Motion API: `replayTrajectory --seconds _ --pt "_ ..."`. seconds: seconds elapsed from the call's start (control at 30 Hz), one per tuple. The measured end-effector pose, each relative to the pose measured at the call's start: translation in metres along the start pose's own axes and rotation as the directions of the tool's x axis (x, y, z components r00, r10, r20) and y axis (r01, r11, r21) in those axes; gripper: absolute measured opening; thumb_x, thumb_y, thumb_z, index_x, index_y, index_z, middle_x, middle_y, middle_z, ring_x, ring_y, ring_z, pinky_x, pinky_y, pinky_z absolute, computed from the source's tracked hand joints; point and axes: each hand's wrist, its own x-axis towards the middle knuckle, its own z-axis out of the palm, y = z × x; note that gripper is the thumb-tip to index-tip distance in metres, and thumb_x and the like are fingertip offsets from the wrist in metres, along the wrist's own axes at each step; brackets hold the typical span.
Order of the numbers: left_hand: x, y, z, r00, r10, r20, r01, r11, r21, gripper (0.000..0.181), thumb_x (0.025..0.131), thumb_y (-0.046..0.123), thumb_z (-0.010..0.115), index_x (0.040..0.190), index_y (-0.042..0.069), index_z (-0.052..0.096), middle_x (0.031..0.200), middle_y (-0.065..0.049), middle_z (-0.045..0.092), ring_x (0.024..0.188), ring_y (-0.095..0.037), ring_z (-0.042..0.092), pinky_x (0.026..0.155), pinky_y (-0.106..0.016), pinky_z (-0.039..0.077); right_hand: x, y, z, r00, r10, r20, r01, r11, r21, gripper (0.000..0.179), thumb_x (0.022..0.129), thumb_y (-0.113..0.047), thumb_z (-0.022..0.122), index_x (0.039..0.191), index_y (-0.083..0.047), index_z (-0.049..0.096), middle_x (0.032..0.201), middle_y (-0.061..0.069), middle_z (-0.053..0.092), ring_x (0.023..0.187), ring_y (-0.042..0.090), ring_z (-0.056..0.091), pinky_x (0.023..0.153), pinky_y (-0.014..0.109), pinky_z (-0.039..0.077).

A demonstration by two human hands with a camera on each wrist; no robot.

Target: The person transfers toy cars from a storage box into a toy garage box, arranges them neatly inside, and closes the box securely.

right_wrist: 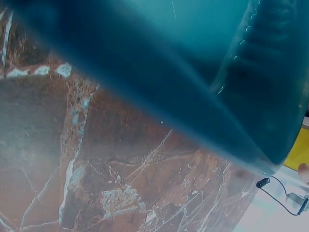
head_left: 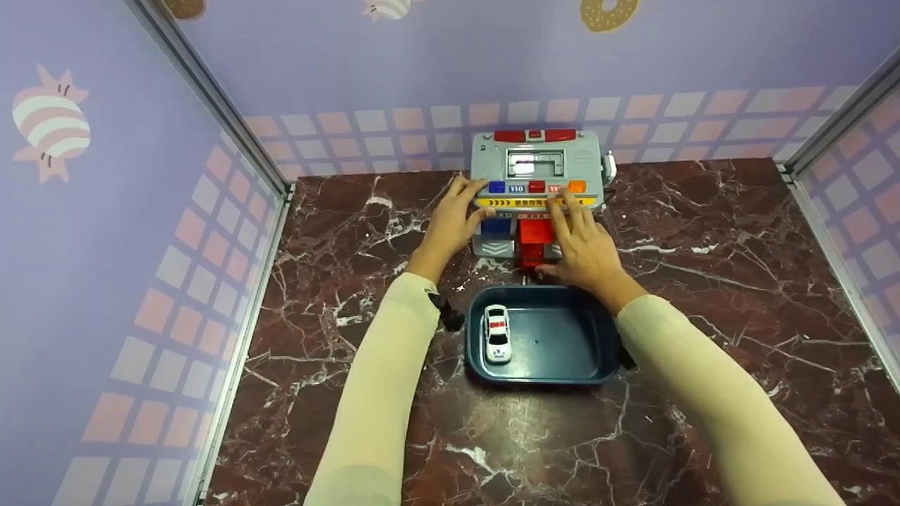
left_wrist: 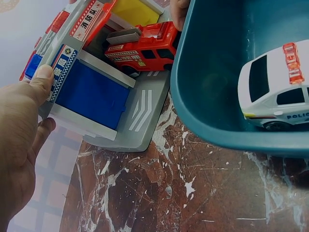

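Evidently, the grey toy station (head_left: pixel 538 180) is being handled on both sides of its front edge. Its left front corner is gripped by the left hand (head_left: pixel 450 218), with fingers laid on the roof edge and the thumb set against the front. The right half of its roof edge is touched by the right hand (head_left: pixel 587 249), whose fingers are extended over the yellow strip (head_left: pixel 517 202); its thumb is brought low before the middle bay, and a fingertip is seen at the nose of the fire truck (left_wrist: pixel 149 50).

That red truck is set nose outward in the station's middle bay, partly inside and partly on the ramp, beneath a raised red door (head_left: pixel 536 230). To the truck's left, the station's other bay is covered by a lowered blue door (left_wrist: pixel 91 99); on the far side, a yellow panel (left_wrist: pixel 137 10) is seen. A white handset (head_left: pixel 609 166) is mounted on the station's right side.

Just in front of the station, a dark teal tray (head_left: pixel 552 344) is placed, and in its left part a white police car (head_left: pixel 497 334) is held. All are supported by a veined marble tabletop (head_left: pixel 351 281). Behind the station, a purple wall (head_left: pixel 436 63) is decorated with printed sweets and checks.
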Motion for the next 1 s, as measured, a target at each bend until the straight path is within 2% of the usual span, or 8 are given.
replayTrajectory --seconds 0.23,0.4,0.6,0.83,1.0 --pt "-0.001 0.000 0.002 1.000 0.014 -0.008 -0.014 1.000 -0.008 0.069 0.101 0.042 0.072 0.161 0.012 0.057 0.149 -0.014 0.057 0.137 -0.032 0.062 0.123 -0.045 0.051 0.002 0.000 0.000 0.995 0.048 0.083 -0.049 0.999 0.010 0.151 0.079 -0.063 0.095 0.178 -0.010 -0.005 0.188 0.013 -0.001 0.146 0.048 0.052 0.096 0.063 0.062" --pt "-0.001 -0.001 0.003 1.000 0.008 0.006 -0.008 1.000 -0.007 0.069 0.102 0.043 0.071 0.162 0.013 0.056 0.152 -0.014 0.055 0.139 -0.033 0.062 0.124 -0.046 0.050 0.005 0.000 -0.001 0.990 0.069 0.123 -0.071 0.997 0.011 0.153 0.079 -0.065 0.094 0.178 -0.013 -0.010 0.189 0.011 -0.003 0.143 0.050 0.059 0.095 0.064 0.063" --pt "0.000 -0.003 0.003 1.000 -0.001 0.002 0.001 1.000 -0.016 0.069 0.102 0.042 0.071 0.162 0.013 0.056 0.151 -0.013 0.055 0.139 -0.032 0.062 0.125 -0.045 0.050 0.008 -0.001 -0.004 0.992 0.064 0.112 -0.065 0.998 0.001 0.149 0.080 -0.066 0.093 0.179 -0.011 -0.004 0.188 0.013 0.004 0.138 0.047 0.063 0.093 0.063 0.063" --pt "0.000 -0.003 0.004 1.000 0.012 -0.004 -0.012 1.000 -0.017 0.068 0.102 0.042 0.071 0.162 0.013 0.056 0.148 -0.013 0.056 0.135 -0.033 0.064 0.123 -0.046 0.052 0.009 -0.003 -0.006 0.993 0.061 0.101 -0.060 0.998 -0.014 0.139 0.085 -0.062 0.090 0.178 -0.005 0.005 0.187 0.017 0.012 0.120 0.050 0.072 0.090 0.062 0.064" --pt "-0.001 -0.003 0.003 1.000 0.017 -0.002 -0.017 1.000 -0.016 0.068 0.103 0.042 0.070 0.162 0.013 0.055 0.149 -0.013 0.055 0.133 -0.033 0.063 0.119 -0.049 0.054 0.012 -0.005 -0.009 0.991 0.071 0.113 -0.068 0.997 -0.028 0.135 0.086 -0.060 0.090 0.177 -0.003 0.009 0.186 0.019 0.016 0.126 0.049 0.070 0.092 0.062 0.064"
